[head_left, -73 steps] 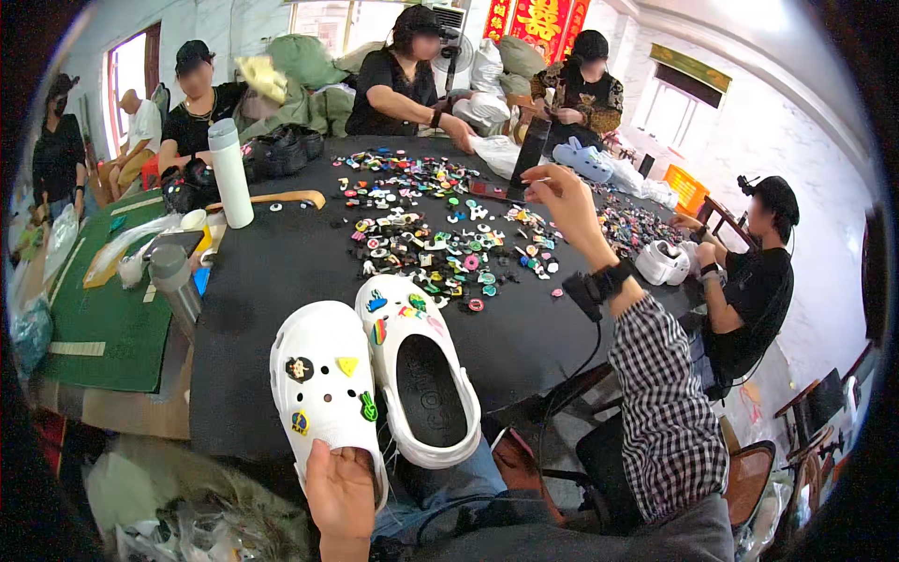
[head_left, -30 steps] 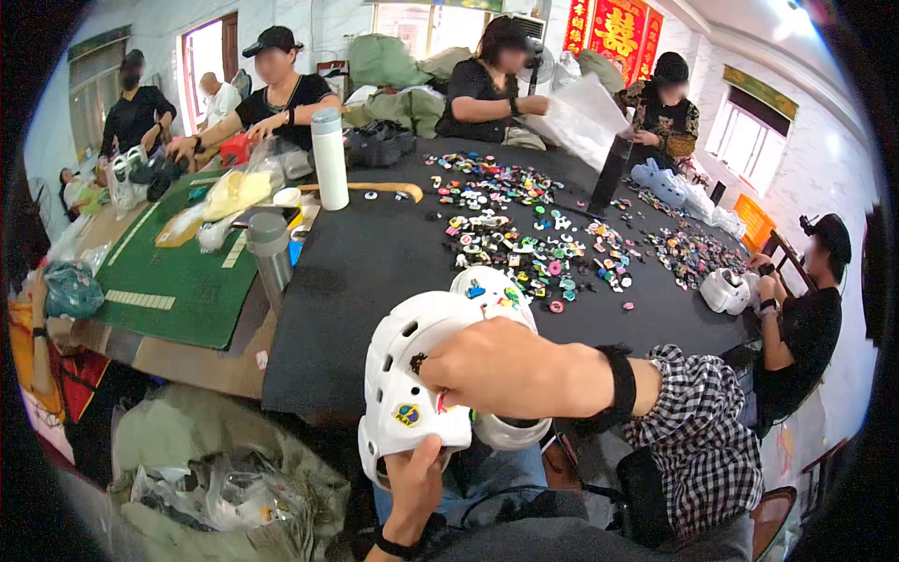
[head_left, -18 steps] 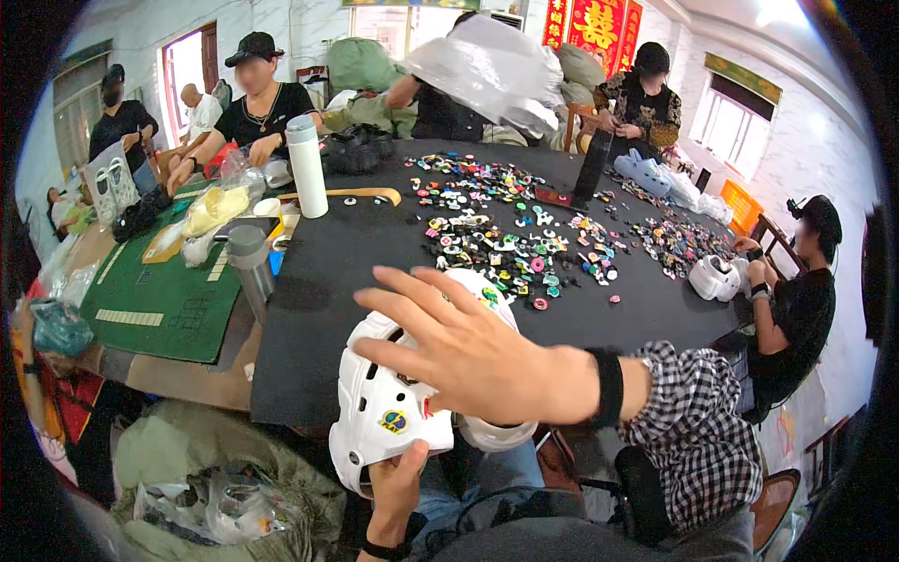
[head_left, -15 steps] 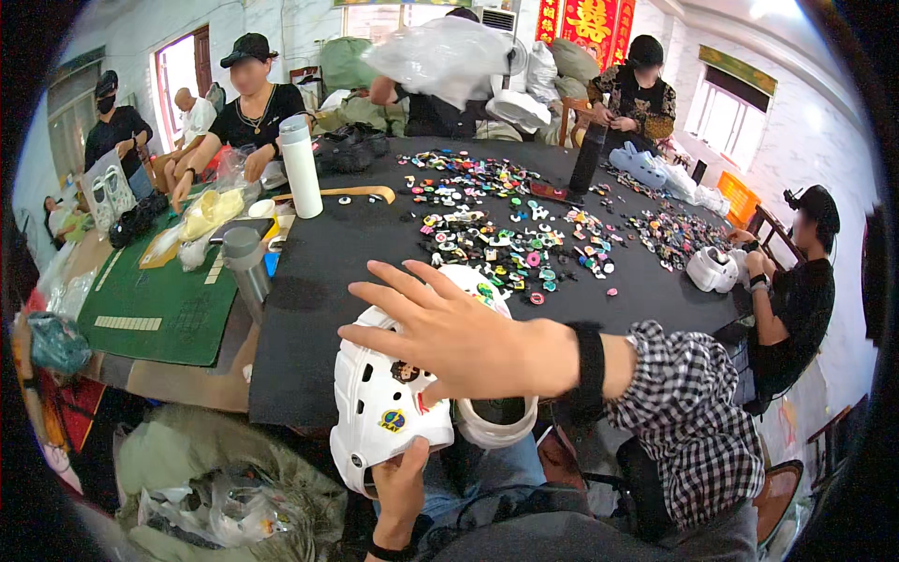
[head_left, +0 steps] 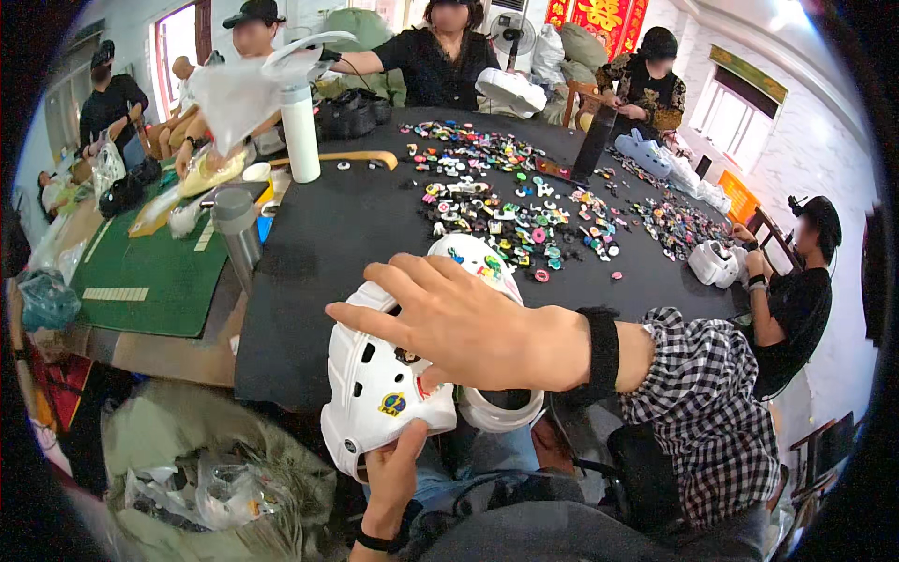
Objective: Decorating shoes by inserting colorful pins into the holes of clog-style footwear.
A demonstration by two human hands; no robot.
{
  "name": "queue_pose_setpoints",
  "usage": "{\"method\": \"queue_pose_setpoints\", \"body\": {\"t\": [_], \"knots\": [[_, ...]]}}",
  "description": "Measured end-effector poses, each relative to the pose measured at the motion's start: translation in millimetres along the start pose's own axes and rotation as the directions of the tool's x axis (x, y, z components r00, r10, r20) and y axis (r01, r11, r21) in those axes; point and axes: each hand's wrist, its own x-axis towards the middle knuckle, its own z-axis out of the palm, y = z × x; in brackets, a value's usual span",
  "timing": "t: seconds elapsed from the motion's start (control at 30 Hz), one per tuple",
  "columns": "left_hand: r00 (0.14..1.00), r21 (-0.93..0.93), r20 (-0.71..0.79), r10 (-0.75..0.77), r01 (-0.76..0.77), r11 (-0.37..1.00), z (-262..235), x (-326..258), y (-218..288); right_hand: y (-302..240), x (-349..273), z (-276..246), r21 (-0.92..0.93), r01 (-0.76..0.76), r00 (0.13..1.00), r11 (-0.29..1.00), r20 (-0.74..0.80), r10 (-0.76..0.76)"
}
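Since 0.5 s ago the right hand [head_left: 468, 323] has dropped lower onto the clog [head_left: 379, 393], and the white bag at the far side has shifted left. Right forearm w/ checked sleeve [head_left: 698, 412] and black wristband [head_left: 601, 351] comes in from the right, lying across the view; palm down, fingers [head_left: 375, 323] spread wide and pointing left over the clog's top. Left hand [head_left: 393, 478] rises from the lower edge, thumb up, pinching the clog's lower rim. Clog is white, tilted on its side, held off the near edge of the black counter [head_left: 337, 234], a yellow charm [head_left: 392, 404] on its side. Second clog [head_left: 482, 267] sits just behind the right hand, partly hidden. Charms [head_left: 524, 211] lie scattered mid-counter, well apart from both hands.
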Motion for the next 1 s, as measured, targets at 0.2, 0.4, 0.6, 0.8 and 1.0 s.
{"method": "queue_pose_setpoints", "body": {"t": [0.2,0.4,0.6,0.8,1.0], "knots": [[1.000,0.181,-0.027,-0.008,0.013,0.983,-2,1,8,0,4,3,-0.005,-0.009,1.000,1.000,-0.001,0.009],[1.000,0.171,0.009,0.019,-0.020,0.985,1,-3,8,2,-1,6,0.035,-0.011,0.997,0.999,-0.079,0.014],[0.997,0.060,0.047,0.054,-0.057,0.997,1,0,20,8,-30,-2,0.173,-0.032,0.962,0.984,-0.261,0.077],[0.973,-0.151,0.068,0.222,-0.210,0.966,-1,14,26,-10,-91,12,0.389,-0.126,0.889,0.913,-0.364,0.278],[0.967,-0.237,0.090,0.238,-0.212,0.948,4,19,22,-47,-124,36,0.326,-0.253,0.869,0.911,-0.337,0.362]]}}
